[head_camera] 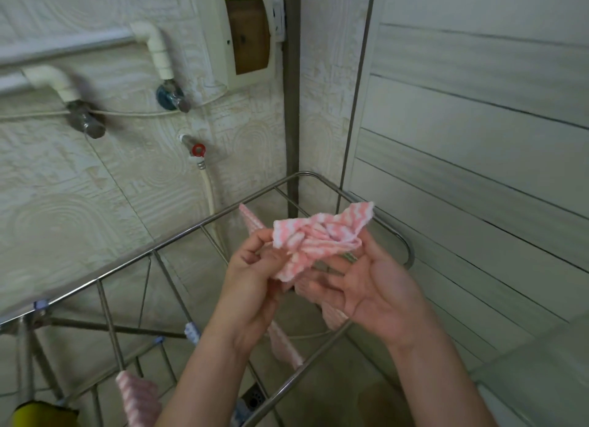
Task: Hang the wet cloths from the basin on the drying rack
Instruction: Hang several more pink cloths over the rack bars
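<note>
Nearest the camera, a pink cloth (pixel 137 398) hangs over a low bar of the steel rack (pixel 178 235), and another pink cloth (pixel 285 347), partly hidden by the arms, seems to drape over a bar below the hands. Above the rack, the left hand (pixel 251 286) and right hand (pixel 373 292) are close together, each pinching an edge of a crumpled pink-and-white cloth (pixel 314 238) held between them in the air. Behind stand the textured wall with taps (pixel 173 96), a hose (pixel 208 190) and a white box (pixel 247 34).
</note>
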{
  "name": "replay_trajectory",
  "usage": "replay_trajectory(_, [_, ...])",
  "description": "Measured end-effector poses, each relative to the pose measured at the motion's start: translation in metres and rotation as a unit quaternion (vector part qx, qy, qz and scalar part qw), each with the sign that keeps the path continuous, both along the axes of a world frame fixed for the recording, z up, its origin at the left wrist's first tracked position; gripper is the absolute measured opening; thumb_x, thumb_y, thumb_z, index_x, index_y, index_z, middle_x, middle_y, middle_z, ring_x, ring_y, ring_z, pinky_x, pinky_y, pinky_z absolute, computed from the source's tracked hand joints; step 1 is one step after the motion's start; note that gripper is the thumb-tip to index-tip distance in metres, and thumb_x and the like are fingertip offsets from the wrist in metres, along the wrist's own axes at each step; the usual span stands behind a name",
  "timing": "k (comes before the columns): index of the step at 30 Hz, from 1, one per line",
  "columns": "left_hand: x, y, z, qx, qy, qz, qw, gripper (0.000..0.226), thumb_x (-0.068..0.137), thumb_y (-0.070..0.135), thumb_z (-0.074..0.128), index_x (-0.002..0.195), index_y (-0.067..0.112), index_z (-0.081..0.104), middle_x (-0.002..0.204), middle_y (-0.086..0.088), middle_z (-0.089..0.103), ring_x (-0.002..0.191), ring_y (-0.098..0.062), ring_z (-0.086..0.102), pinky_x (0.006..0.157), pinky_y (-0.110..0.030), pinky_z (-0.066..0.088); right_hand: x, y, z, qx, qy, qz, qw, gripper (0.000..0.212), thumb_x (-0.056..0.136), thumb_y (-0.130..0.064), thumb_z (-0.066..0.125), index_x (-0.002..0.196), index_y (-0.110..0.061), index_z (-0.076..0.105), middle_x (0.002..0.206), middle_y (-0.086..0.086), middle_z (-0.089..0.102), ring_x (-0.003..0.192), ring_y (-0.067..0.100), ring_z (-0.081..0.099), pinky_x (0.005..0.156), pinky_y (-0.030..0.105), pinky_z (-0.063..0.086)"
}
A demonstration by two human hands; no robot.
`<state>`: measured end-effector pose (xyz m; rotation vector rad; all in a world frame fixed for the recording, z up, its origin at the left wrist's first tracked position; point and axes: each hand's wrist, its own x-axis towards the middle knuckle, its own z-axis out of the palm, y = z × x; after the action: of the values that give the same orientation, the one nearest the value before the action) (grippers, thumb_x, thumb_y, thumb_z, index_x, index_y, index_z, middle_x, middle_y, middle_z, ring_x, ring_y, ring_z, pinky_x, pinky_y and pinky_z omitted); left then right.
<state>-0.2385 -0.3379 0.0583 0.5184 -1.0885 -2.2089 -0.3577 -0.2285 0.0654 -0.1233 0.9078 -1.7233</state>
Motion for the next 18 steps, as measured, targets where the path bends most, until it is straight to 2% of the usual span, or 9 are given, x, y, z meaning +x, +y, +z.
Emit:
replay_trajectory(2, [0.002,0.002,-0.001,0.053,0.046,-0.027,0.997,0.015,0.083,0.000,0.056,0.092,0.009,0.063,0.092,-0.015,0.070,0.081,-0.025,0.069,0.071,-0.040,0.058,-0.001,0.001,0.002,0.003,0.004,-0.005,1.000,0.050,0.090,-0.053,0.046,0.114,-0.013,0.065,0.113,0.016,0.069,0.091,0.032,0.070,0.068,0.039,0.060])
replay_trajectory(4, [0.005,0.002,0.000,0.081,0.049,-0.025,0.995,0.033,0.085,-0.010,0.042,0.086,0.011,0.067,0.085,-0.015,0.069,0.074,-0.023,0.068,0.064,-0.034,0.059,0.002,0.000,0.007,0.007,-0.007,0.003,1.000,0.058,0.089,-0.056,0.050,0.121,-0.010,0.064,0.117,0.016,0.068,0.100,0.030,0.068,0.087,0.044,0.056])
replay_trajectory(6, [0.008,0.003,0.004,0.071,0.037,-0.029,0.996,0.037,0.085,-0.007,0.037,0.086,0.007,0.071,0.083,-0.016,0.068,0.074,-0.023,0.067,0.065,-0.031,0.058,0.006,0.000,0.011,0.006,-0.029,0.016,0.999,0.059,0.089,-0.054,0.051,0.122,-0.007,0.063,0.119,0.018,0.067,0.105,0.030,0.067,0.095,0.045,0.052])
replay_trajectory(8, [0.010,0.006,0.010,0.050,0.033,-0.046,0.997,0.031,0.082,0.008,0.042,0.080,0.005,0.073,0.080,-0.014,0.070,0.075,-0.021,0.068,0.067,-0.028,0.057,0.008,-0.001,0.013,0.006,-0.046,0.019,0.999,0.060,0.085,-0.050,0.061,0.125,-0.004,0.061,0.124,0.020,0.064,0.113,0.031,0.063,0.103,0.046,0.046])
replay_trajectory(10, [0.013,0.006,0.012,0.037,0.026,-0.064,0.997,0.037,0.080,0.022,0.042,0.072,0.005,0.074,0.075,-0.010,0.070,0.073,-0.019,0.068,0.067,-0.028,0.055,0.009,-0.001,0.011,-0.007,-0.066,0.034,0.997,0.063,0.083,-0.046,0.068,0.127,-0.001,0.059,0.130,0.022,0.059,0.120,0.034,0.058,0.109,0.046,0.039])
replay_trajectory(14, [0.020,0.001,0.017,0.029,0.002,-0.131,0.991,0.069,0.084,0.056,0.034,0.080,0.000,0.074,0.087,-0.020,0.071,0.087,-0.030,0.067,0.080,-0.036,0.053,0.011,-0.002,0.008,-0.004,-0.103,0.026,0.994,0.060,0.092,-0.044,0.058,0.135,-0.003,0.051,0.129,0.022,0.059,0.121,0.035,0.057,0.108,0.050,0.039])
replay_trajectory(15, [0.021,0.001,0.017,0.006,-0.014,-0.140,0.990,0.066,0.085,0.057,0.038,0.083,0.001,0.073,0.090,-0.021,0.071,0.089,-0.032,0.066,0.079,-0.035,0.055,0.012,-0.003,0.007,-0.004,-0.093,0.027,0.995,0.061,0.091,-0.044,0.059,0.134,-0.002,0.052,0.132,0.023,0.057,0.122,0.035,0.056,0.108,0.050,0.039])
replay_trajectory(16, [0.020,-0.001,0.015,-0.040,-0.046,-0.134,0.989,0.050,0.085,0.050,0.049,0.085,0.005,0.073,0.091,-0.020,0.071,0.087,-0.032,0.066,0.074,-0.033,0.056,0.013,-0.004,0.007,-0.001,-0.076,0.029,0.997,0.061,0.090,-0.043,0.060,0.133,0.000,0.053,0.135,0.024,0.054,0.124,0.036,0.054,0.108,0.049,0.041])
replay_trajectory(18, [0.018,-0.004,0.016,-0.143,-0.123,-0.123,0.974,0.016,0.076,0.020,0.074,0.091,0.015,0.071,0.092,-0.015,0.071,0.080,-0.029,0.067,0.068,-0.032,0.057,0.016,-0.006,0.007,0.017,-0.042,0.021,0.999,0.058,0.092,-0.040,0.058,0.131,0.001,0.053,0.137,0.027,0.050,0.123,0.038,0.054,0.100,0.050,0.046])
